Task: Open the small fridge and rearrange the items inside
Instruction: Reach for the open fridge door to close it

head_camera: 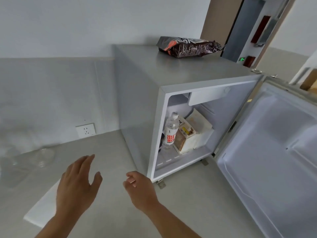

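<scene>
**Fridge opened, both hands empty, contents not yet touched**

Nothing is held. The left hand (78, 179) is spread flat with fingers extended, hovering above the worktop (111, 152) well short of the fridge. The right hand (140, 188) is loosely curled, fingers bent inward but closed on nothing, and is poised just beside the lower front corner of the small fridge (137, 100).

The fridge is stood on the worktop toward its back right, and its door (267, 152) is swung wide to the right, so the opening step can be judged done. Inside, on the fridge floor, a clear water bottle (170, 130) with a red-lettered label is stood upright at the left wall; a carton (186, 134) is leaned just beside it, touching or nearly so, and a pale paper-wrapped package (200, 127) is set behind and to the right. The front strip of the floor is left bare.

A dark snack bag (187, 47) is laid on the fridge top near its back edge. A wall socket (85, 130) is seen at the worktop's back edge.

The rearranging is judged to be next: a reach into the opening is called for, probably by the right hand, with the tall bottle taken carefully so the leaning carton is not tipped.
</scene>
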Tool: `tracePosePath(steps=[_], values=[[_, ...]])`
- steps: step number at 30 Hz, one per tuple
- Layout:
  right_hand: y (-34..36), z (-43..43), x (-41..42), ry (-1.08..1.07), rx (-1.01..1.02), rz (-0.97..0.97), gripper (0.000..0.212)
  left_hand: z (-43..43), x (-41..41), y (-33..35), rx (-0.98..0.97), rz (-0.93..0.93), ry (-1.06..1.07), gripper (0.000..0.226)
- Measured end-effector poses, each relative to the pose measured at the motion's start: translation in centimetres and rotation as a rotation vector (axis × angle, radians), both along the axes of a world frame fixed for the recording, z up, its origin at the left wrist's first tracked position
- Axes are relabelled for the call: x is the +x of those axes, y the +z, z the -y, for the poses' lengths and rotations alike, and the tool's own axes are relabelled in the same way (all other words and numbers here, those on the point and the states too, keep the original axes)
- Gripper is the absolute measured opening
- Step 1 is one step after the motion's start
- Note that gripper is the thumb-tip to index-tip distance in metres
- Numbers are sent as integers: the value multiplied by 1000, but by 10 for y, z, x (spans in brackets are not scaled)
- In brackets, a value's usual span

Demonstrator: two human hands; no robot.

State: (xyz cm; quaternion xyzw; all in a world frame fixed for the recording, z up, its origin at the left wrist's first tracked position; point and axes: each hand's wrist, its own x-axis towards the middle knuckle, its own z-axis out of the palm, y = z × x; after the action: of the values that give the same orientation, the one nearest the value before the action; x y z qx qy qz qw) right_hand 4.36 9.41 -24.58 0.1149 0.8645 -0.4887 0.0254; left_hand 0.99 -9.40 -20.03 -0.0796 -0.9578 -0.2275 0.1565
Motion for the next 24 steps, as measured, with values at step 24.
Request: tracePosePath(steps=[24], values=[[7,-238,177,-690,140,-194,17,-199,-52,171,-62,-995,-384,43]])
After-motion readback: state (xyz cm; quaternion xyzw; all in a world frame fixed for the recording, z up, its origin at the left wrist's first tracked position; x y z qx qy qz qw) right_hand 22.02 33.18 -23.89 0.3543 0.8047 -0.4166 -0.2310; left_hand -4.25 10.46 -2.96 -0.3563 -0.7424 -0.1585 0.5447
